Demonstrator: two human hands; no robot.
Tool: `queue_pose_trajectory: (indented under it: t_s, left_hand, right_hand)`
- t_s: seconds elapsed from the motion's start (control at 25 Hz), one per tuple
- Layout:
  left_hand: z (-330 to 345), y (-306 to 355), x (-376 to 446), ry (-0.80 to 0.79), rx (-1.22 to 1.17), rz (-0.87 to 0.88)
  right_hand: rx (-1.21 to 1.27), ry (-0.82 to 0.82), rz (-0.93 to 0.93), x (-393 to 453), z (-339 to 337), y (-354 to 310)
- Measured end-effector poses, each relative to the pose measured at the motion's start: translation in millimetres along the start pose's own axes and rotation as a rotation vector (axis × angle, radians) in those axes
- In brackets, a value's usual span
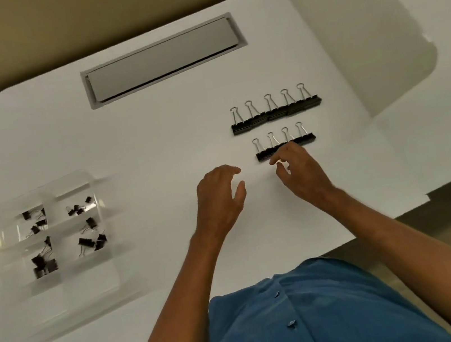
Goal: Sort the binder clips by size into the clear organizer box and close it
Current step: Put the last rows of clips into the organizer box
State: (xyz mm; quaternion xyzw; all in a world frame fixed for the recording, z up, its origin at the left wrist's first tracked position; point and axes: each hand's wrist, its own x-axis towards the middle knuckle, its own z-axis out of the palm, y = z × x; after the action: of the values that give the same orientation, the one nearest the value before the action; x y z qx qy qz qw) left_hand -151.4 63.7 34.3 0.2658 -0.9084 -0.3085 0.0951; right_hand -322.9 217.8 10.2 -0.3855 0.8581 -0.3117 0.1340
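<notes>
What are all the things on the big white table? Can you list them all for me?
Far row of binder clips: five, black with silver handles, lined up side by side on the right of the table.
Near row of binder clips: four, black with silver handles, just in front of the far row.
Clear organizer box: one, see-through, lid open, on the left of the table.
Small clips in the box: black, spread over several compartments; too blurred to count.
Cable hatch: one, grey, set into the table at the back.
Table: one, white.
Shirt: one, blue, at the bottom.
Left hand: open, hovering over the table.
Right hand: fingers reaching the near row.
</notes>
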Motion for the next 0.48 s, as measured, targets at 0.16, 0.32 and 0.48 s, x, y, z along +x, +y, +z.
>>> queue_pose_trajectory:
  t_s: [0.16,0.32,0.48]
  left_hand:
    - [40,37,43,-0.127,-0.045,0.000]
    - [70,49,77,-0.202,0.033,0.009]
    - [87,43,91,-0.219,0.206,0.034]
  right_hand:
    - [-0.090,0.053,0.072,13,-41,51]
    - [-0.189,-0.113,0.045,29,-54,83]
    - [-0.257,-0.140,-0.057,37,-53,98]
